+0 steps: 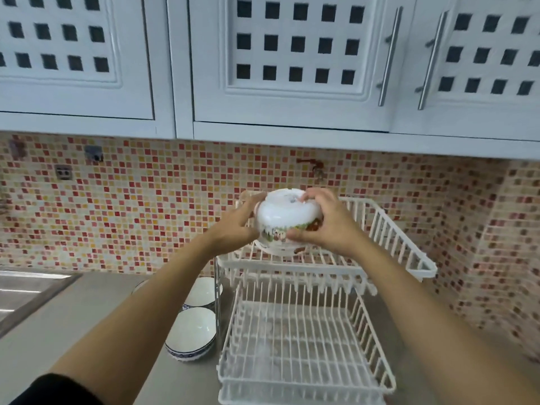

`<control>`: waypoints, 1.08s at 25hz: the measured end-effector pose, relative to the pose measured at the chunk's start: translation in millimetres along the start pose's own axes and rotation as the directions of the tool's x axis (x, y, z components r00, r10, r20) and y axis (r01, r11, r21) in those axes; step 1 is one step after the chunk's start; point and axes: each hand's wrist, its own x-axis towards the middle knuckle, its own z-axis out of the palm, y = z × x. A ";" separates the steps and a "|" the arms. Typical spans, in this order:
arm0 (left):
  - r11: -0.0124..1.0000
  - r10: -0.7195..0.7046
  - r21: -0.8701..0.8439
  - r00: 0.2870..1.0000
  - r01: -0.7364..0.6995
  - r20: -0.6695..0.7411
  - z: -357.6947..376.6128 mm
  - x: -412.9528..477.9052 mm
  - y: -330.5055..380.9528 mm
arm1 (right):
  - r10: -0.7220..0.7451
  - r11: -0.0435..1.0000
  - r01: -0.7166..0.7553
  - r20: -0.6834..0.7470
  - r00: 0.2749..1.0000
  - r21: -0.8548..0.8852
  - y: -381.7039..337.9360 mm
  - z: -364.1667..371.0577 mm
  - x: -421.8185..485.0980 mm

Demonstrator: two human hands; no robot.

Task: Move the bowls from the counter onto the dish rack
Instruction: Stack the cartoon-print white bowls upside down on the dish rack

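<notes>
A white bowl with a painted band (pixel 285 213) is turned upside down over the upper tier of the white wire dish rack (pixel 388 229). My left hand (pixel 238 226) grips its left side and my right hand (pixel 327 222) grips its right side. Under it another white rim shows on the upper tier, mostly hidden. The lower tier (pixel 304 346) holds nothing. On the grey counter left of the rack sit a blue-rimmed white bowl (pixel 191 334) and a second one (pixel 203 290) behind it; a third rim peeks out beside my left forearm.
White wall cabinets with bar handles (pixel 390 57) hang above the rack. A mosaic tile backsplash (pixel 131 206) runs behind. A steel sink edge (pixel 26 290) lies at the far left. The rack's chrome post (pixel 216 296) stands close to the counter bowls.
</notes>
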 end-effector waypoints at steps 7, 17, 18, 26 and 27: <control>0.973 -0.209 0.065 0.961 0.224 -0.179 33.7 21.4 -0.5 | 0.007 1.000 -0.007 0.076 0.997 0.005 36.9 45.5 12.9; 0.958 -0.204 0.174 0.967 0.229 -0.151 47.2 22.6 -10.3 | 0.085 0.954 -0.136 0.194 0.977 0.267 46.5 41.7 14.3; 0.956 -0.202 0.186 0.967 0.229 -0.153 47.9 22.8 -10.6 | 0.091 0.957 -0.139 0.189 0.978 0.257 46.3 41.6 14.6; 0.953 -0.166 0.239 0.980 0.188 -0.109 50.3 21.2 -11.8 | 0.111 0.965 -0.150 0.187 0.976 0.214 44.1 41.4 16.2; 0.959 -0.155 0.219 0.980 0.180 -0.126 49.6 21.2 -12.4 | 0.112 0.963 -0.151 0.181 0.977 0.221 42.5 40.2 16.3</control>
